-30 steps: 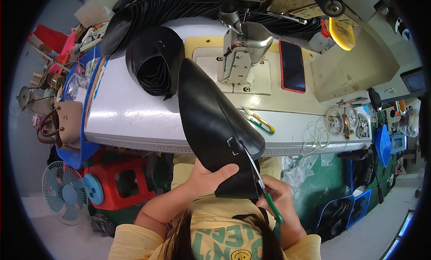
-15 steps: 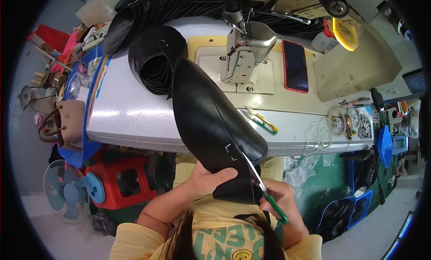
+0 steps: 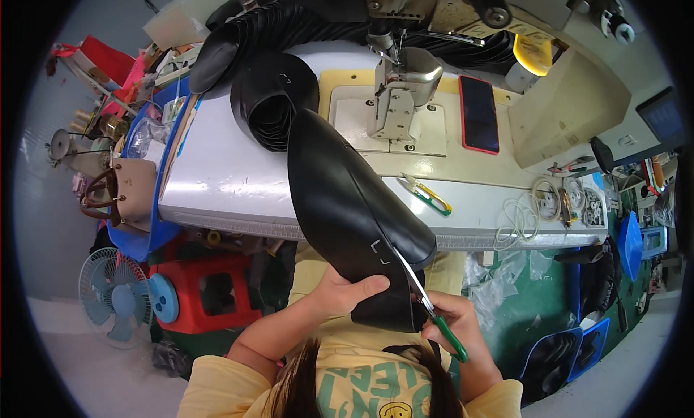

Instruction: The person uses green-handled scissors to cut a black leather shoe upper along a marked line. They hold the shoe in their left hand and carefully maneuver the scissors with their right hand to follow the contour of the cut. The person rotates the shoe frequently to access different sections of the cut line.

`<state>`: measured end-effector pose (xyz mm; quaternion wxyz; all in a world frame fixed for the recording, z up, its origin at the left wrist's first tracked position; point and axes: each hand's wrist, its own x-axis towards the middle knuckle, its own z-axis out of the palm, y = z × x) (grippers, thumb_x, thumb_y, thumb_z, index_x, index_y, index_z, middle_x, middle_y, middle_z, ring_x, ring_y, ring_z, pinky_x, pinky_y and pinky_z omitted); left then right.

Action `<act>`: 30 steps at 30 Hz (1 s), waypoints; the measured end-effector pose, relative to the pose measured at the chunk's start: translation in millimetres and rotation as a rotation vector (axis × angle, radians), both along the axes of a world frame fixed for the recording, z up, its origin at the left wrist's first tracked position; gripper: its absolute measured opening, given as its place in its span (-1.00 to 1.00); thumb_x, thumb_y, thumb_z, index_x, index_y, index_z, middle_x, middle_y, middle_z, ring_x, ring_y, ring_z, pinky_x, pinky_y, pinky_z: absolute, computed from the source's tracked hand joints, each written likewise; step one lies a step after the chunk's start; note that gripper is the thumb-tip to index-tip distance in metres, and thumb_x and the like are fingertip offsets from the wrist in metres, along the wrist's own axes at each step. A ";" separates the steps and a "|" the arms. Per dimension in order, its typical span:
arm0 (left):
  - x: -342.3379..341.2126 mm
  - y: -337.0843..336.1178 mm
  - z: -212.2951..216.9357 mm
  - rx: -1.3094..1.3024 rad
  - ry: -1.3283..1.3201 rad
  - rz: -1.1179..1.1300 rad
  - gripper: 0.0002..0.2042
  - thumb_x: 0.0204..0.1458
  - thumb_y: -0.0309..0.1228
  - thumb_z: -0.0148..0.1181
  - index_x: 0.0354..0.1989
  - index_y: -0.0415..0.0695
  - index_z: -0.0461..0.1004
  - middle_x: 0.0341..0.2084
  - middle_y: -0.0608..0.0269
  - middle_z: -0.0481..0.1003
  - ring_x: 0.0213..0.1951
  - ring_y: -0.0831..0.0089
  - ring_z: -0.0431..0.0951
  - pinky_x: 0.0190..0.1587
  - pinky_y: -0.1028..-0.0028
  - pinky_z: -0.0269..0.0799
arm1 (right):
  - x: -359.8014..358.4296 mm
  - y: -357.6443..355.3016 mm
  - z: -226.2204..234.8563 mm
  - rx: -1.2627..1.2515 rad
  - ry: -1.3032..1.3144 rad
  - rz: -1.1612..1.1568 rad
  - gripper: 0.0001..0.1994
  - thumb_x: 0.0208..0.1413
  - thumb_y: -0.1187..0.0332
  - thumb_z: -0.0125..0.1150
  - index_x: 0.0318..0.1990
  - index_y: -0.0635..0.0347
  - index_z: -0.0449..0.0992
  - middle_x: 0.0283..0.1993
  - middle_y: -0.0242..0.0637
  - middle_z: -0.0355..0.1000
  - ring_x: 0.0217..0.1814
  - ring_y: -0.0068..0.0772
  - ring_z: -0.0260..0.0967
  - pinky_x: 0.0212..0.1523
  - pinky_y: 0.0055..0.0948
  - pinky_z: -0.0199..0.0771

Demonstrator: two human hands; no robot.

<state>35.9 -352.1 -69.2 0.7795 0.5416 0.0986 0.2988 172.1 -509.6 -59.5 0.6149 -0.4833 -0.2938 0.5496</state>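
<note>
Black leather, a long curved piece (image 3: 347, 201) folded over on itself, rises in front of you, its lower end near your chest and its far end over the front edge of the white desk (image 3: 224, 179). Your left hand (image 3: 345, 294) is closed on the leather's lower edge, thumb on top, fingers tucked under it. Your right hand (image 3: 454, 324) is wrapped around the green handles of a pair of scissors (image 3: 426, 302), and the silver blades run up along the leather's right edge, touching it just below small white marks on the surface. Both hands sit close together, just above your yellow shirt (image 3: 354, 382).

On the desk beyond, a grey sewing machine (image 3: 397, 93) stands on its pale plate. Left of it lies a stack of curved black leather pieces (image 3: 271, 100), nested one inside another. Right of the machine, a dark phone in a red case (image 3: 478, 113) lies flat. Nearer you, by the desk's front edge, rest small thread snips with yellow-green handles (image 3: 426, 195), well clear of your hands. A coil of white cable (image 3: 517, 216) sits further right. Down on the floor to your left you've got a red plastic stool (image 3: 217, 291) and a small blue fan (image 3: 112, 299).
</note>
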 end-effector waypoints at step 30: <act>-66.2 51.5 89.7 1.562 0.585 0.104 -0.49 -0.31 -0.48 0.26 -0.06 -0.25 0.34 -0.05 0.03 0.33 0.01 0.11 0.31 0.07 0.26 0.24 | -27.3 76.5 -41.2 -0.042 -1.101 -0.375 -0.48 -0.22 0.25 0.35 -0.05 0.22 0.37 -0.37 -0.24 0.34 -0.58 -0.38 0.23 -0.53 -0.42 0.30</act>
